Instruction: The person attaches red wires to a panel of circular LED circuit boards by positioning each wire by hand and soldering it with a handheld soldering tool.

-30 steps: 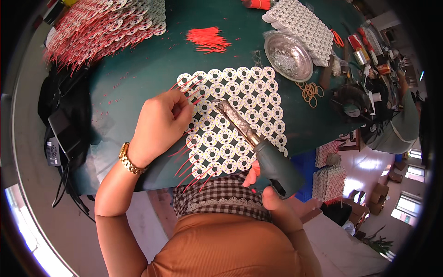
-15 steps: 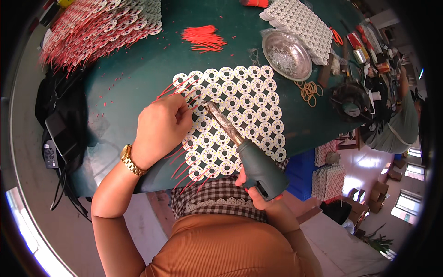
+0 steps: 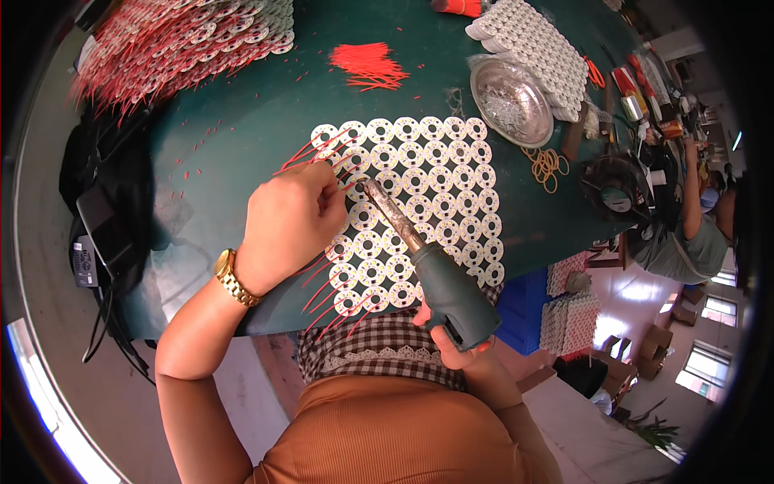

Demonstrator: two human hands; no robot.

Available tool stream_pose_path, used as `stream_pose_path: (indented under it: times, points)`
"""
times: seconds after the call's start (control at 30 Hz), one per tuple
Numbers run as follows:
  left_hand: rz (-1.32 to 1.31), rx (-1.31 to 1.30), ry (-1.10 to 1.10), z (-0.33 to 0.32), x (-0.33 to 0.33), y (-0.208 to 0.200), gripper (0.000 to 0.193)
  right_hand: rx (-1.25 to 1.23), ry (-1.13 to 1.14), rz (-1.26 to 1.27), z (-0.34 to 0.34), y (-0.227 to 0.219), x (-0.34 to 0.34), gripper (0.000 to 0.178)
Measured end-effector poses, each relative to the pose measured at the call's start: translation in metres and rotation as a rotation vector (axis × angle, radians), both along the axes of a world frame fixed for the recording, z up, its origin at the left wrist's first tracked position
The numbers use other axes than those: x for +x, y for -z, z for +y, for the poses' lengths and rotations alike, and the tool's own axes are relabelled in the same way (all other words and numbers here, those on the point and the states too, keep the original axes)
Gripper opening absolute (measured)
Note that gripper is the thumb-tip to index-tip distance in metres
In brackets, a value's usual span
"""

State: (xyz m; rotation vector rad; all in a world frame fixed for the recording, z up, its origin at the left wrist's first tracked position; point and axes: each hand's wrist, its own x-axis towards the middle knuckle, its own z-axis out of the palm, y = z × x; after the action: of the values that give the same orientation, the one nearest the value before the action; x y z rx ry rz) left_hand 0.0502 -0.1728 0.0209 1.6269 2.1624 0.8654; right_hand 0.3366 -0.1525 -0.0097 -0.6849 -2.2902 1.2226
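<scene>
A panel of small white round circuit boards (image 3: 448,184), joined in rows, lies flat on the green table in front of me. Thin red wires stick out from boards along its left side. Over that side my left hand (image 3: 289,211) is closed in a pinch on a red wire (image 3: 351,185), its inner end at a board; the fingertips are partly hidden. My right hand (image 3: 448,350) grips the dark green handle of a pistol-shaped soldering iron (image 3: 455,289). The iron's metal tip reaches up-left to the board beside the left fingertips; whether it touches cannot be made out.
Loose red wires (image 3: 369,66) lie beyond the panel. Wired boards (image 3: 218,40) are piled far left, bare boards (image 3: 532,52) stacked far right. A metal bowl (image 3: 538,121), rubber bands (image 3: 547,168) and a black round device (image 3: 617,184) stand right. Another person (image 3: 685,242) is farther right.
The whole table scene has shifted slightly right in the picture. Both hands keep their holds, with the iron's tip still beside the left fingertips.
</scene>
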Motion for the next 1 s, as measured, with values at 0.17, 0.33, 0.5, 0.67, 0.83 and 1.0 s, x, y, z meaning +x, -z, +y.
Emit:
stream_pose_path:
  times: [0.17, 0.33, 0.5, 0.67, 0.83, 1.0]
  points:
    - [0.017, 0.017, 0.009, 0.000, 0.000, 0.001, 0.007, -0.094, 0.024, 0.009, 0.000, -0.008, -0.004, 0.041]
    - [0.032, 0.020, -0.007, 0.000, 0.002, 0.001, 0.008, -0.006, -0.014, -0.012, 0.003, -0.012, -0.006, 0.038]
    - [0.084, 0.081, 0.015, 0.000, 0.003, 0.002, 0.012, -0.070, 0.034, 0.009, -0.002, -0.006, -0.005, 0.033]
    - [0.117, 0.065, 0.004, -0.001, 0.005, 0.005, 0.012, -0.100, 0.042, -0.013, -0.004, -0.002, -0.001, 0.029]
    - [0.133, 0.066, 0.017, 0.000, 0.004, 0.003, 0.012, -0.137, -0.002, 0.020, -0.003, 0.000, 0.005, 0.020]
    - [0.123, 0.065, 0.021, -0.001, 0.004, 0.003, 0.011, -0.141, 0.033, 0.055, -0.010, 0.010, 0.012, 0.030]
